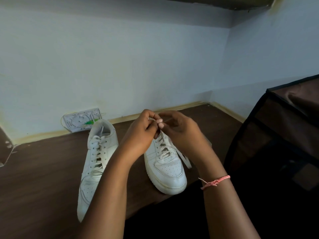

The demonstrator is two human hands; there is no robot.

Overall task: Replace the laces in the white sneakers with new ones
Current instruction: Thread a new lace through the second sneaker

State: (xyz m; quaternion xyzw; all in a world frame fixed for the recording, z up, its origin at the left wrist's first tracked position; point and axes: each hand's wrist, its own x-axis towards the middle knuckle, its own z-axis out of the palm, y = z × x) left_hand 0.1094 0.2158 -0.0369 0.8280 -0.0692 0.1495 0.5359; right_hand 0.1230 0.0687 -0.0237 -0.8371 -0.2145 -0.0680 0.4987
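Two white sneakers stood on dark wood tabletop [43, 169], toes toward camera. Left sneaker [96, 163] laced, untouched. Both hands met above collar of right sneaker [166, 171]: left hand [139, 133] and right hand [179, 130] pinched its white lace [162, 145] between curled fingertips. Loose lace end [187, 162] trailed off shoe's right side. Pink thread bracelet [215, 182] circled right wrist. White plastic panel [81, 119] leaned against pale wall behind. Dark fabric cabinet [284, 135] stood at right.
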